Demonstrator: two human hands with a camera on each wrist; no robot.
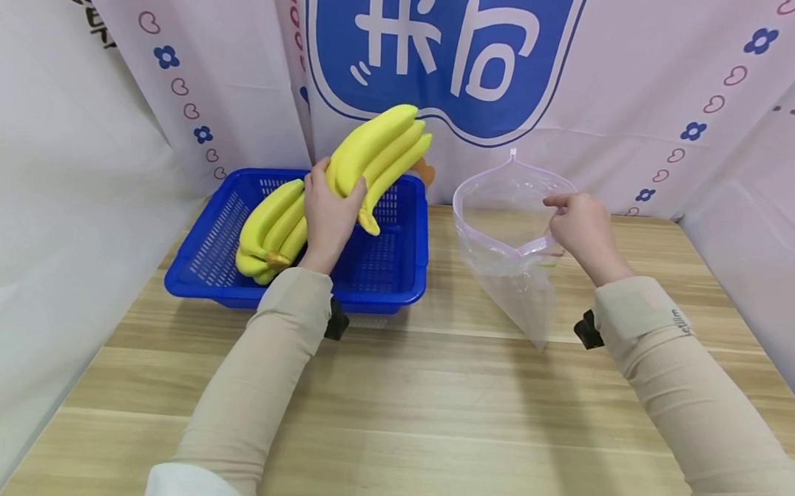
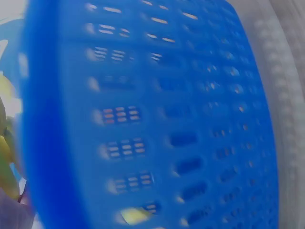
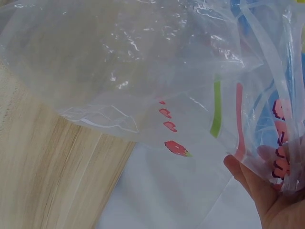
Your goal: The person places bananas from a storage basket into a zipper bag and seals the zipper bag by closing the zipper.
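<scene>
My left hand [image 1: 331, 214] grips a bunch of yellow bananas [image 1: 378, 155] above the blue plastic basket [image 1: 195, 295], tips pointing up and to the right. A second bunch of bananas [image 1: 265, 224] lies in the left part of that basket. In the left wrist view the slotted wall of the basket [image 2: 143, 105] fills most of the frame, blurred. My right hand [image 1: 585, 230] pinches the rim of a clear zip bag [image 1: 512, 282], whose mouth gapes upward. The right wrist view shows the bag [image 3: 143, 71] with small red prints and green and red strips, my thumb at its edge.
The wooden table [image 1: 390, 425] stretches in front of both arms. Behind it hangs a white curtain [image 1: 638, 81] with a blue printed sign [image 1: 445, 65]. White cloth also borders the left and right sides. The basket stands at the back left, beside the bag.
</scene>
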